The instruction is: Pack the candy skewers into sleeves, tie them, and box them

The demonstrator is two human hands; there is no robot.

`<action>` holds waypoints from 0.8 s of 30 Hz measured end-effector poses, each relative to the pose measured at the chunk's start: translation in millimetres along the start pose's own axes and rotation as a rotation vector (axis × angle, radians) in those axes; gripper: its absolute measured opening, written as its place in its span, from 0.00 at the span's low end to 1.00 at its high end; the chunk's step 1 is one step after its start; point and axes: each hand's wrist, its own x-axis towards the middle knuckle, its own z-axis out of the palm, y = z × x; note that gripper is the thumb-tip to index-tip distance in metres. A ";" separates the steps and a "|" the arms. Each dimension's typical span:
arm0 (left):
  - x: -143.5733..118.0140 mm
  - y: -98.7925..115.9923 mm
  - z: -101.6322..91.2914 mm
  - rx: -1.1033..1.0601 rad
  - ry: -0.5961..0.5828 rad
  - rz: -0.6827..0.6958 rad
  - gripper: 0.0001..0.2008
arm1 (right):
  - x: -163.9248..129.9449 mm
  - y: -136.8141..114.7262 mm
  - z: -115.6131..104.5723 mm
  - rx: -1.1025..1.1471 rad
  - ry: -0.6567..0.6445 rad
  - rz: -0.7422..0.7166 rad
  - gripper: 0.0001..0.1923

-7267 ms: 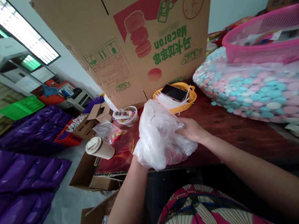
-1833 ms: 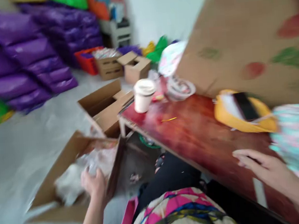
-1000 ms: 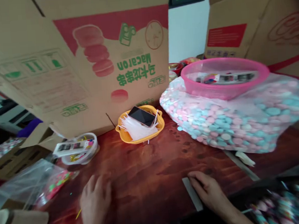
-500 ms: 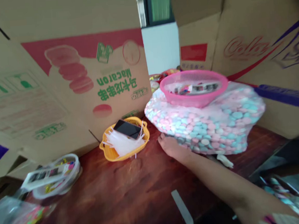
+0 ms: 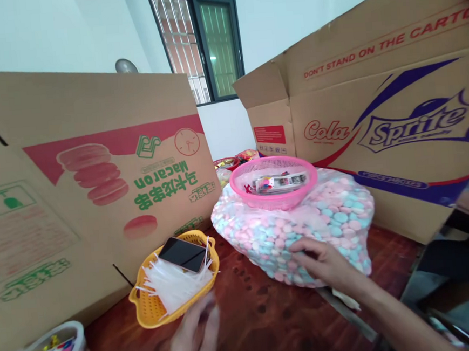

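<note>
My right hand (image 5: 325, 265) is against the front of a big clear plastic bag of pastel pink and blue round sweets (image 5: 343, 215), its bent fingers apart and no object visible in them. On top of the bag rests a pink mesh basket (image 5: 261, 199) holding printed packets (image 5: 281, 182). My left hand (image 5: 196, 335), smeared by motion, is over the table just in front of a yellow plastic basket (image 5: 145, 312). White thin sticks (image 5: 178, 285) fill that basket, and a dark-screened phone (image 5: 183, 253) lies across them.
A Macaron carton (image 5: 160, 165) stands at the left and a Cola and Sprite carton (image 5: 375, 105) at the right. At lower left is a white tub (image 5: 79, 344) with packets. The reddish-brown tabletop (image 5: 250, 325) runs between them.
The view has tilted up and turned right. My right hand has moved from the table at the bag's left lower edge to the bag's front. My left hand has come into view.
</note>
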 end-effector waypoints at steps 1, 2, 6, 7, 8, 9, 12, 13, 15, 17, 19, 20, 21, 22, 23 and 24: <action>20.9 27.7 22.7 -0.234 -0.082 -0.074 0.23 | -2.1 0.8 -17.5 0.124 0.088 0.094 0.15; 43.2 57.7 45.2 -0.415 -0.188 -0.163 0.28 | -5.8 1.8 -33.0 0.206 0.157 0.177 0.19; 124.3 162.6 118.1 -0.691 -0.437 -0.534 0.32 | -37.4 13.6 -68.4 0.379 0.361 0.345 0.25; 138.4 177.6 131.2 -0.691 -0.460 -0.563 0.32 | -47.5 18.7 -71.5 0.404 0.394 0.381 0.27; 149.3 187.5 142.5 -0.690 -0.475 -0.590 0.31 | -57.3 24.1 -73.3 0.426 0.415 0.415 0.28; 157.1 193.1 152.0 -0.691 -0.477 -0.613 0.28 | -66.1 29.3 -74.4 0.445 0.425 0.443 0.30; 164.4 195.5 168.1 -0.720 -0.441 -0.648 0.18 | -83.3 40.1 -78.9 0.504 0.463 0.474 0.31; 162.5 195.1 168.1 -0.735 -0.421 -0.650 0.17 | -85.7 41.5 -81.6 0.522 0.482 0.474 0.31; 153.9 194.9 157.9 -0.762 -0.393 -0.641 0.18 | -87.2 42.6 -89.0 0.544 0.550 0.455 0.31; 139.6 194.1 133.4 -0.783 -0.395 -0.614 0.19 | -86.9 44.1 -97.3 0.556 0.610 0.424 0.31; 120.0 189.1 96.3 -0.792 -0.397 -0.576 0.20 | -85.9 47.8 -103.6 0.566 0.636 0.403 0.31; 108.4 184.3 74.5 -0.795 -0.370 -0.548 0.19 | -84.6 49.8 -105.3 0.568 0.629 0.396 0.30; 95.5 178.1 51.5 -0.767 -0.303 -0.525 0.18 | -82.0 51.3 -106.1 0.568 0.615 0.391 0.30; 81.4 170.8 28.3 -0.701 -0.246 -0.515 0.16 | -77.7 51.5 -106.0 0.566 0.598 0.383 0.29; 66.0 162.8 5.5 -0.584 -0.162 -0.495 0.14 | -71.3 49.8 -105.2 0.563 0.582 0.367 0.29; 49.3 154.7 -16.2 -0.402 -0.063 -0.460 0.12 | -62.7 45.8 -103.9 0.560 0.563 0.343 0.28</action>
